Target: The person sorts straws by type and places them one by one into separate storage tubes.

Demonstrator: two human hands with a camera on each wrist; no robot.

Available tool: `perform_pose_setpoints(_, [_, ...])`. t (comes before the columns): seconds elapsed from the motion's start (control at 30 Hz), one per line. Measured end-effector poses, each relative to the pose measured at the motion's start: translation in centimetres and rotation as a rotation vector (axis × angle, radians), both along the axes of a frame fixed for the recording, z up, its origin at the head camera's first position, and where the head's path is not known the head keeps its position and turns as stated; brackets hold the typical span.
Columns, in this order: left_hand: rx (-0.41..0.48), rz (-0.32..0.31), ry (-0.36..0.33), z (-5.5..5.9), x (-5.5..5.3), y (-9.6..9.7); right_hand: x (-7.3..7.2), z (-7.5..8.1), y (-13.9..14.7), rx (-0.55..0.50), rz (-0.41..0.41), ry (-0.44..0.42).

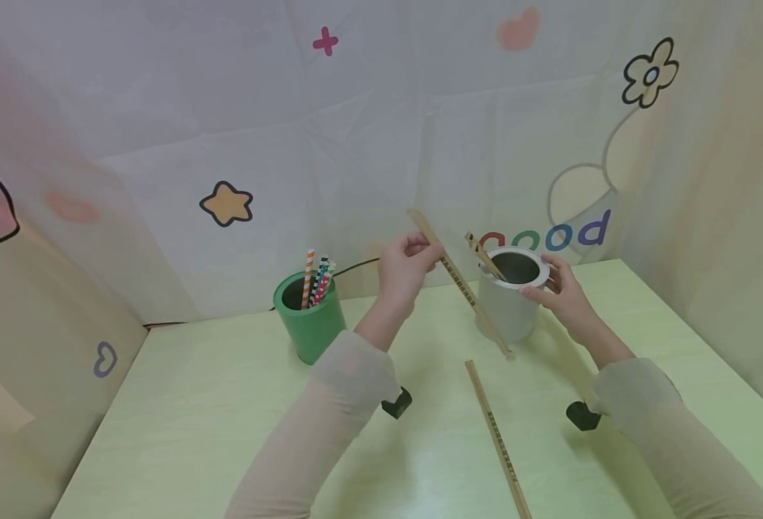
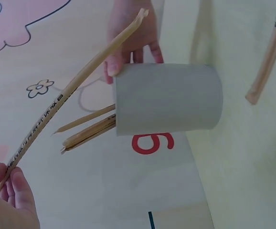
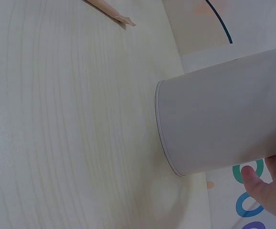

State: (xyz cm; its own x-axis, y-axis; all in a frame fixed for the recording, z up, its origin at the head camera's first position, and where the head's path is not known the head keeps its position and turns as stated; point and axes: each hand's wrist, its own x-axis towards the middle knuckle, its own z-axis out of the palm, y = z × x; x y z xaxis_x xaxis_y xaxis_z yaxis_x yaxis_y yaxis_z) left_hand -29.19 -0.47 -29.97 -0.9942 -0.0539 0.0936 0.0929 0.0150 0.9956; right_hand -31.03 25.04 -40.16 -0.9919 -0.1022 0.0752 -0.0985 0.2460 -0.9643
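Observation:
My left hand [image 1: 407,270] pinches a thin straw in a brown paper wrapper [image 1: 462,285] near its upper end. The straw slants down to the right, in front of a grey cylindrical holder [image 1: 508,310]. Dark printing runs along the wrapper, seen close up in the left wrist view. My right hand [image 1: 566,299] grips the holder near its rim, with the thumb in front. A few wrapped straws [image 2: 90,133] stick out of the holder's mouth. Another wrapped straw [image 1: 498,440] lies on the table in front of the holder.
To the left stands a green holder [image 1: 313,331] with several patterned straws [image 1: 319,281] in it. A printed cloth [image 1: 355,144] hangs behind the pale table [image 1: 193,418]. A dark cord [image 1: 355,267] shows behind the green holder.

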Motion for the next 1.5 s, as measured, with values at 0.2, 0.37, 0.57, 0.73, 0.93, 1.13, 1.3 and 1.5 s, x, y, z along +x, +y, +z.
perform_pose_setpoints(0.2, [0.105,0.085,0.054,0.7,-0.6,-0.6,0.1,0.0,-0.1,0.003,0.004,0.002])
perform_pose_setpoints(0.37, [0.186,0.151,0.067,1.0,-1.2,-0.8,0.1,0.1,-0.1,0.001,0.006,0.001])
perform_pose_setpoints(0.57, [0.21,0.216,0.094,1.1,-1.7,-0.8,0.0,0.1,0.0,0.002,0.002,-0.009])
perform_pose_setpoints(0.73, [0.201,0.255,0.096,1.2,-1.8,-0.9,0.0,0.1,0.0,0.0,0.001,-0.017])
perform_pose_setpoints(0.93, [0.166,0.297,0.097,0.9,-2.1,-0.7,0.0,0.3,0.0,0.001,-0.004,-0.023])
perform_pose_setpoints(1.13, [0.12,0.327,0.122,0.1,-2.3,0.3,-0.1,0.1,0.0,0.008,-0.004,-0.018])
perform_pose_setpoints(1.3, [0.089,0.315,0.123,-0.8,-2.2,1.4,0.0,0.0,0.0,0.004,-0.004,-0.017])
perform_pose_setpoints(1.5, [-0.014,0.282,0.131,-1.6,-2.1,2.8,0.3,0.5,-0.2,0.0,-0.007,-0.018])
